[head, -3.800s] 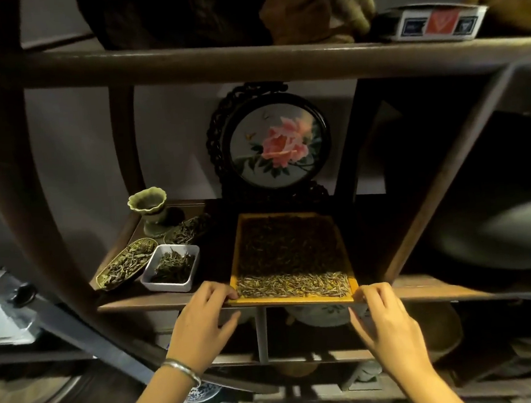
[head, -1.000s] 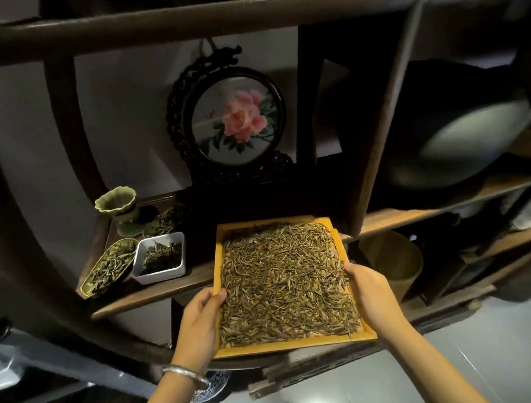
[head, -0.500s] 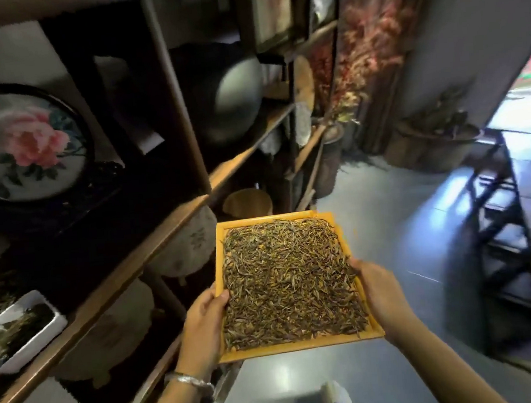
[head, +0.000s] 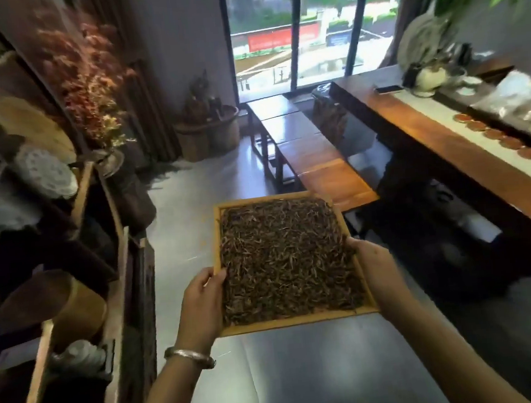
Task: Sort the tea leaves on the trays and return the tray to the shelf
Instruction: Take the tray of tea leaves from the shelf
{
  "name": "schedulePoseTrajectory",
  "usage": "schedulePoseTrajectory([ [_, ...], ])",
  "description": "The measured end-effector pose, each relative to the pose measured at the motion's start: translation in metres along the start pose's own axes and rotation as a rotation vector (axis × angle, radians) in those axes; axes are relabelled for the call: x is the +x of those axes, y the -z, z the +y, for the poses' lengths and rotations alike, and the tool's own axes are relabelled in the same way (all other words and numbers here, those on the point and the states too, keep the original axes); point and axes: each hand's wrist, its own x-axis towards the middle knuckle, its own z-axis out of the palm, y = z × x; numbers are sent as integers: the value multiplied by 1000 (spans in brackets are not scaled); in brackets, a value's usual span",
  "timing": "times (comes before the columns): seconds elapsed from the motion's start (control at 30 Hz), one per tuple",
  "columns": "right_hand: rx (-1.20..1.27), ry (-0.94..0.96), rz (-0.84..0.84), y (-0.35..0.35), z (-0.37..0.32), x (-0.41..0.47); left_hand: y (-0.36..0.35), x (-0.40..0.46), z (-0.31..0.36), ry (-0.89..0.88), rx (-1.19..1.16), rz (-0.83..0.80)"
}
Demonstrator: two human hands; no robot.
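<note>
A square wooden tray (head: 299, 320) with a yellow rim is held level in the air over the grey floor. It is filled edge to edge with dark brown dried tea leaves (head: 286, 258). My left hand (head: 202, 301) grips the tray's left rim, thumb over the edge onto the leaves, with a silver bangle on the wrist. My right hand (head: 372, 267) grips the right rim. The dark wooden shelf (head: 114, 232) runs along the left side of the view, apart from the tray.
A long wooden tea table (head: 437, 143) with teaware and a row of round coasters stands at the right. Wooden benches (head: 315, 159) sit ahead of the tray. A big window (head: 295, 30), a dried red plant (head: 86, 85) and wooden barrels (head: 208, 132) are at the back.
I pulled the tray off the shelf with both hands and turned right. The shelf has slid to the left edge of view and the room with the table and window now lies ahead.
</note>
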Motion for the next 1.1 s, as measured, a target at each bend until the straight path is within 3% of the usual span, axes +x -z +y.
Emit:
schedulePoseTrajectory([
  [0.17,54,-4,220,104,8,20,-116,23,16,-62,77,-180],
  [0.43,104,-21,421,257,15,60,-304,40,36,-173,96,-390],
  [0.63,151,-51,629,351,25,78,-429,56,40,-190,118,-648],
  [1.1,188,-131,1043,474,46,160,-666,130,56,-200,244,-1110],
])
